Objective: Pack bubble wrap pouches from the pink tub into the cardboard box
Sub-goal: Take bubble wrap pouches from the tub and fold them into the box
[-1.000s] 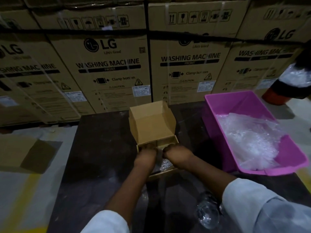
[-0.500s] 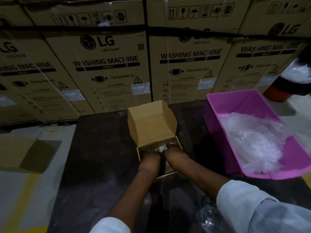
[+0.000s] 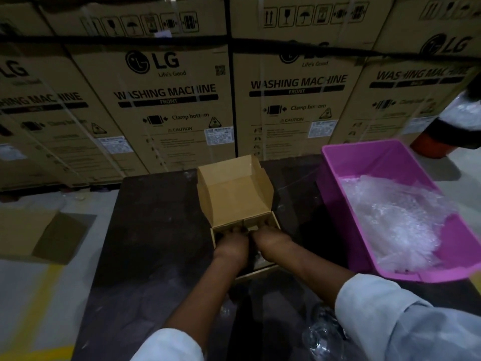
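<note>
Head view: "LG WASHING MACHINE" cartons (image 3: 166, 105).

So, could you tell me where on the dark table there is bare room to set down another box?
The dark table is bare left of the cardboard box, out to its left edge. A narrower bare strip lies between the box and the pink tub. The near edge is crowded: both hands are in the box, and clear plastic lies by the right sleeve.

left sleeve (image 3: 170, 346): pale grey-white cloth, ends below the elbow, forearm bare
right sleeve (image 3: 406, 321): same pale cloth, loose and creased, cuff edge well above the wrist
hands: bare, no gloves
</note>
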The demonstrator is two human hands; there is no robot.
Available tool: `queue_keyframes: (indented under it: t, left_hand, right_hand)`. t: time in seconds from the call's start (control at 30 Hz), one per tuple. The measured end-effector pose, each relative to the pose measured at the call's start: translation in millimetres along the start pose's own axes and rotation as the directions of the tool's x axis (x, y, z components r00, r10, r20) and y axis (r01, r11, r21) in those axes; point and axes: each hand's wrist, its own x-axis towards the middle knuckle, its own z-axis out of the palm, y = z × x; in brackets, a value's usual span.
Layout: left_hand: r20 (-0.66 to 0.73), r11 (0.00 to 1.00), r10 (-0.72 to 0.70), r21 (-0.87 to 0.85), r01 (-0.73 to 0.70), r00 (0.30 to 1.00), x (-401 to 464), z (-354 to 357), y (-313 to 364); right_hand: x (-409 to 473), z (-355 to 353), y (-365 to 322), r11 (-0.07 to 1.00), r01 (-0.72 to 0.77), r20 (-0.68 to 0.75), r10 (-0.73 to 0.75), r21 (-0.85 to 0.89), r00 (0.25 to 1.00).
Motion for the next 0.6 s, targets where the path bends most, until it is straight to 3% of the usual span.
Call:
queue_keyframes:
  t: [0.27, 0.47, 0.6]
  left_hand:
    - [-0.019, 0.996, 0.074, 0.044, -0.073, 0.997, -1.2, 4.5, -7.0]
    - [-0.037, 0.974, 0.154, 0.175, -0.146, 0.987, 12.4, 13.0, -15.1]
    - [-0.067, 0.975, 0.17, 0.158, -0.158, 0.983, 13.6, 17.4, -17.6]
  right_hand:
    - [-11.9, 10.5, 0.0, 1.0, 0.001, -0.064, 0.0, 0.018, 0.998]
    - [-14.0, 10.8, -3.3, 0.982, -0.072, 0.013, 0.071, 0.176, 0.997]
    - [-21.4, 7.6, -3.8, 0.984, -0.044, -0.057, 0.054, 0.172, 0.997]
